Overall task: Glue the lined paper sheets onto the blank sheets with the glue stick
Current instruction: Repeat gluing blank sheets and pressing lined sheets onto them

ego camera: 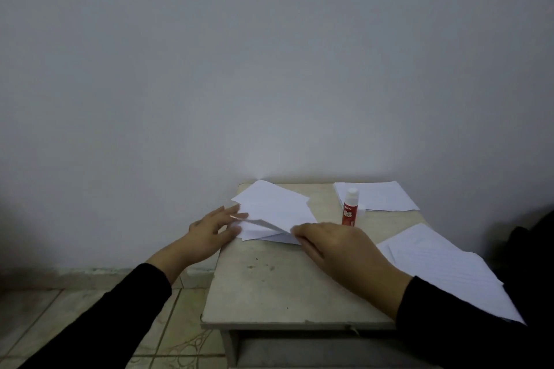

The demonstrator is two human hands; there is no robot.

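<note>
Item 1, stack of white sheets (274, 213): a loose, fanned pile on the far left part of the small table (269, 287), its corners splayed at differing angles, one corner reaching the wall. The top sheets are lifted along the near edge, showing a shadowed fold beneath. Whether these are lined or blank I cannot tell in this dim light.

Item 2, my left hand (209, 229): at the pile's left edge, fingers extended, the fingertips pinching the raised edge of the upper sheets between thumb and forefinger.

Item 3, my right hand (335, 249): laid on the pile's near right corner, fingers bent down onto the paper. Whether they press it flat or pinch an edge is hidden under the hand.

Item 4, glue stick (350, 207): red body, white cap on, standing upright just right of the pile, apart from both hands.

Item 5, lined paper sheets (443, 269): a spread of faintly ruled pages on the near right of the table, overhanging its edge, partly covered by my right sleeve (449, 317).

Item 6, second stack of paper (377, 196): at the far right corner, directly behind the glue stick, squared fairly neatly.

Item 7, surroundings: pale bare wall (269, 54) behind; tiled floor (90, 308) to the left.
</note>
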